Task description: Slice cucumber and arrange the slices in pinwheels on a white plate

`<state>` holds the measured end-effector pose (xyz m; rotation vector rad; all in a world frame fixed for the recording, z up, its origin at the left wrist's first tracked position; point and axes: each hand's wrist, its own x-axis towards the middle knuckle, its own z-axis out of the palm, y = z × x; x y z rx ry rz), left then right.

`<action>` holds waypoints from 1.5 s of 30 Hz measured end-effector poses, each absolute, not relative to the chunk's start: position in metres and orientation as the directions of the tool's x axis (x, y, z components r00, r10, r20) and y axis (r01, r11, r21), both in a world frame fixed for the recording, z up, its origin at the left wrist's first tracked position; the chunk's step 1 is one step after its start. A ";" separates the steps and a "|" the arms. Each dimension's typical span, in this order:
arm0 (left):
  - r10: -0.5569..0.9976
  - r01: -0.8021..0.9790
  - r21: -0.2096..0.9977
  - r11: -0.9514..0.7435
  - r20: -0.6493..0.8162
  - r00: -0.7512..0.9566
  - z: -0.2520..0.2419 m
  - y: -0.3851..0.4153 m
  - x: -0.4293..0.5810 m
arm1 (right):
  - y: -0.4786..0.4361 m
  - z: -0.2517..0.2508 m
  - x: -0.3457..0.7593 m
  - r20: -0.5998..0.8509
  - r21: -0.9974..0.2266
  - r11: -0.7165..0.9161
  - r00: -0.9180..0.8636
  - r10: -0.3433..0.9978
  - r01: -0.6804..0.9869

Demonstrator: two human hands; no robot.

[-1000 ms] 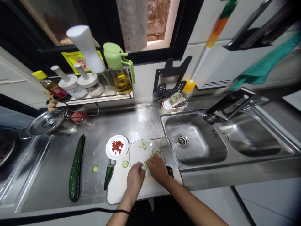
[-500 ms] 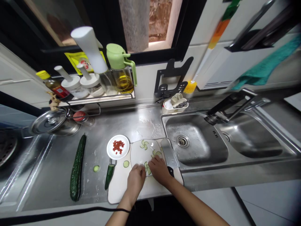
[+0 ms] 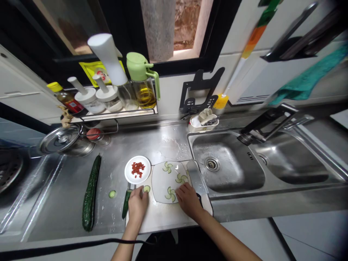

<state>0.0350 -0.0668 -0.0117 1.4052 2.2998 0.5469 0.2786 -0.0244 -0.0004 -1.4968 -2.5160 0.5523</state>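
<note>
Cucumber (image 3: 91, 194) left, cucumber slices (image 3: 170, 194) on plate (image 3: 161, 183), plate on board (image 3: 160, 218), sink (image 3: 236, 170) right

The left hand (image 3: 138, 203) and right hand (image 3: 189, 201) are apart, both with fingers (image 3: 183, 190) bent.

Wall shelf (image 3: 122, 114) below a black-framed window (image 3: 123, 36): a yellow-capped bottle (image 3: 64, 98) stands at the left end, then two white-lidded jars (image 3: 109, 95), a tall white-topped bottle (image 3: 108, 59) and, at the right end, a green-lidded oil dispenser (image 3: 145, 87). Yellow packet (image 3: 88, 74) behind them. Lidded steel pot (image 3: 81, 145), beside a red-lidded jar (image 3: 94, 134). Double-bowl steel sink (image 3: 231, 170) with black faucet (image 3: 261, 121); an oblong white tray (image 3: 202, 128) sits near its rear edge. Yellow-headed brush (image 3: 221, 101) and teal cloth (image 3: 310, 81) hang at right.
</note>
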 end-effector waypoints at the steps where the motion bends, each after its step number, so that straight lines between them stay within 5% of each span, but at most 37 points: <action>1: 0.903 0.753 0.511 0.414 -0.128 -0.410 -0.012 -0.067 0.036 | -0.025 0.000 0.279 -0.049 -0.397 0.428 -0.484 0.873 0.812; 25: 0.885 0.628 0.639 0.445 -0.208 -0.416 -0.006 -0.060 0.029 | -0.027 0.007 0.276 -0.052 -0.434 0.413 -0.480 0.876 0.801; 34: 0.927 0.512 0.779 0.364 -0.251 -0.277 0.015 -0.062 0.031 | -0.019 0.009 0.255 -0.041 -0.677 0.330 -0.481 0.876 0.658; 39: 0.946 0.389 0.863 0.324 -0.307 -0.106 0.037 -0.052 0.053 | -0.010 0.012 0.237 -0.151 -0.888 0.066 -0.424 0.893 0.455; 45: 0.923 0.128 0.916 0.381 -0.385 0.007 0.039 -0.045 0.068 | -0.002 0.022 0.235 -0.277 -0.925 -0.103 -0.464 0.841 0.366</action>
